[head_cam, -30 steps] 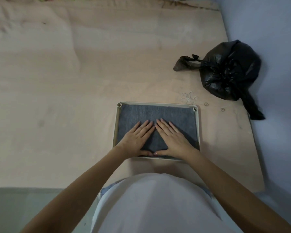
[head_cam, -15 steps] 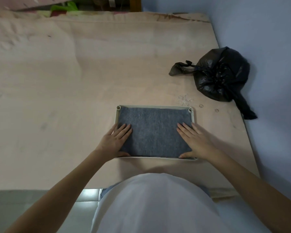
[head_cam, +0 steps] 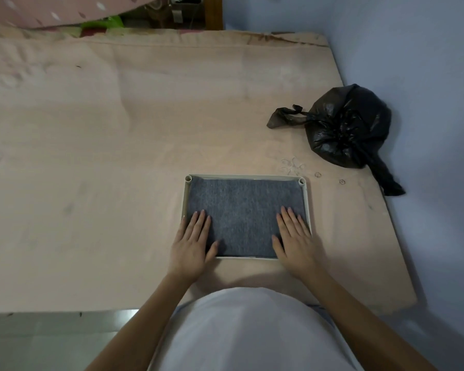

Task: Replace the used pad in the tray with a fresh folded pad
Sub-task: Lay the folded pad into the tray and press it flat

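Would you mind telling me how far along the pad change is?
Nearly done: a grey pad already fills the tray. The left hand and right hand press flat on its near corners. A tied black bag sits beside the wall, contents unseen.

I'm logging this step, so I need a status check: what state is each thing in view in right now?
Pad: flat in the tray, filling it.
Tray: on the board, near edge toward the person.
Left hand: open, fingers flat on the pad's left end.
Right hand: open, fingers flat on the pad's right end.
Black bag: tied shut, lying by the wall.
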A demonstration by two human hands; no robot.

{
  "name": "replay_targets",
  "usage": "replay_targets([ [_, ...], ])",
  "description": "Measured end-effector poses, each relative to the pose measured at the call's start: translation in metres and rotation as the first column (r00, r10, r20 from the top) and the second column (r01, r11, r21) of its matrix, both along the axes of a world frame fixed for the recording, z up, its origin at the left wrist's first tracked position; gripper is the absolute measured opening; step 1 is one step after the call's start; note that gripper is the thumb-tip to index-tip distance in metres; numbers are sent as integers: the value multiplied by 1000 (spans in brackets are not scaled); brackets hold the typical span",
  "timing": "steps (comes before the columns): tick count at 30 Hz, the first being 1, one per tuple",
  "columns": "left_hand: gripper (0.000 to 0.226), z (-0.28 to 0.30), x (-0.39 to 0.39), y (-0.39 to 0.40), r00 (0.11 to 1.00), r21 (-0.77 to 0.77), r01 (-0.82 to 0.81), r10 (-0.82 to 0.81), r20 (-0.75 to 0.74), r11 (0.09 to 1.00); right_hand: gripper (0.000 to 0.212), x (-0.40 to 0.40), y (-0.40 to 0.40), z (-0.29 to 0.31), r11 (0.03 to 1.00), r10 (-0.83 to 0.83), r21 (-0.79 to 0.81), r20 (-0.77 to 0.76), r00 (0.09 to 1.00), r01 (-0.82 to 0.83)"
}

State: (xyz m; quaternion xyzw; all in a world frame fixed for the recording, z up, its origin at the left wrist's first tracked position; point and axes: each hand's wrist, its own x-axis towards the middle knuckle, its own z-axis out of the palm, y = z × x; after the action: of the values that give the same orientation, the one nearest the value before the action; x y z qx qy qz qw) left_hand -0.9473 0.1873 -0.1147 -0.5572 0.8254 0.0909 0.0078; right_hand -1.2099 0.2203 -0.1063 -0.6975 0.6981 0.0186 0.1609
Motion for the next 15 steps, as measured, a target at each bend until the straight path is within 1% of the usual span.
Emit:
replay_targets([
  [2, 62, -3, 0, 0, 1000, -23, -17, 16, -27, 1000, 72, 0, 0, -3, 999, -14, -37, -25, 1000, 13],
  [4, 59, -4, 0, 0, 999, -43, -19, 18, -42, 999, 67, 0, 0, -5, 999, -24, -50, -37, 999, 22],
  [7, 57, -5, 0, -1, 999, -53, -10, 8, -51, 999, 58, 1, 0, -8, 996, -33, -81, -40, 999, 29],
  [15, 57, -9, 0, -1, 999, -48, -7, 5, -47, 999, 59, 0, 0, -9, 995, -20, -97, -65, 998, 13],
])
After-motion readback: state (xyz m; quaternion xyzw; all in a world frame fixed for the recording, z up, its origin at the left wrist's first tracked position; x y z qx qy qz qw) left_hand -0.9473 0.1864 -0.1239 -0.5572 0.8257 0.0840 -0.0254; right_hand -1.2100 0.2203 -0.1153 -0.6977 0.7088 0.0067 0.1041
